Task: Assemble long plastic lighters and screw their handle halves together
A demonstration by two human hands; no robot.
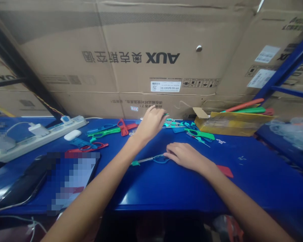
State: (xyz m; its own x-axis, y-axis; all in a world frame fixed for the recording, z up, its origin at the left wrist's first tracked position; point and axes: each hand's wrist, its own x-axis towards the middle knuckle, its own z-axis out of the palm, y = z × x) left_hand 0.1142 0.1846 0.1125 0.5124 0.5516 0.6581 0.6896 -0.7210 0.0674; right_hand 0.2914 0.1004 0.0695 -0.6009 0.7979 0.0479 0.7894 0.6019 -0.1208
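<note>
My left hand (151, 122) reaches forward over the blue bench (166, 188) to a scatter of coloured plastic scissors (176, 126) by the cardboard wall; its fingers are curled on a green-tipped piece there. My right hand (184, 155) lies on the bench, fingers closed on the blue handle of a pair of scissors (151, 159) whose metal blades point left and end in a green tip.
More scissors (101, 132), red, green and blue, lie at the back left. A yellow box (232, 122) of scissors stands at the back right. A white power strip (40, 136), a white case (72, 134), a phone (22, 186) and a red piece (225, 170) also lie on the bench.
</note>
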